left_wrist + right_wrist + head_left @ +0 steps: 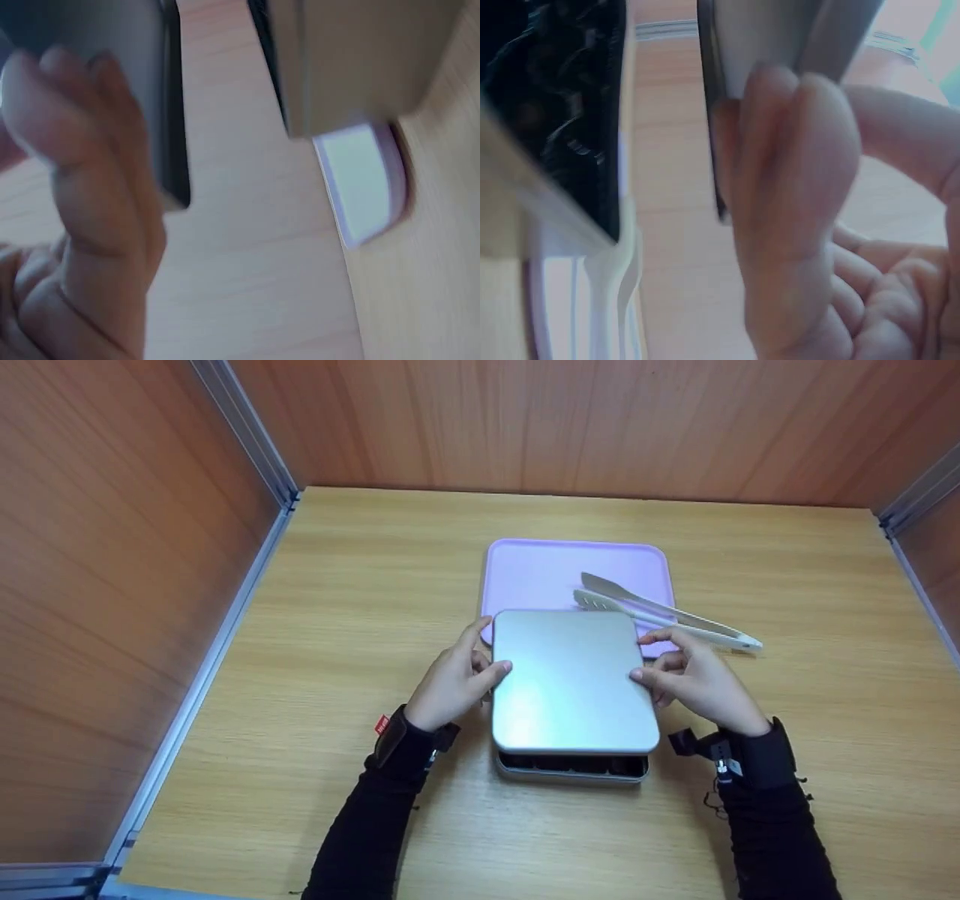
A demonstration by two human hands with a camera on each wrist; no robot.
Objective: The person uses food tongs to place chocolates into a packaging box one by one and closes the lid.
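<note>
A silver rectangular lid (pixel 574 682) is held by both hands above a metal box (pixel 571 775). My left hand (pixel 456 679) grips the lid's left edge, thumb on top and fingers beneath. On the opposite edge my right hand (pixel 694 679) holds it the same way. In both wrist views a gap separates the lid (pixel 112 67) from the box (pixel 360 60). The right wrist view shows shiny black material (pixel 562 112) inside the box; what it is cannot be made out.
Behind the box lies a lilac tray (pixel 540 574). A pair of tongs (pixel 667 611) rests across the tray's right side, its handle end over the wooden table (pixel 360 660). Wooden panels (pixel 555 427) with metal frame strips (pixel 255 442) enclose the table.
</note>
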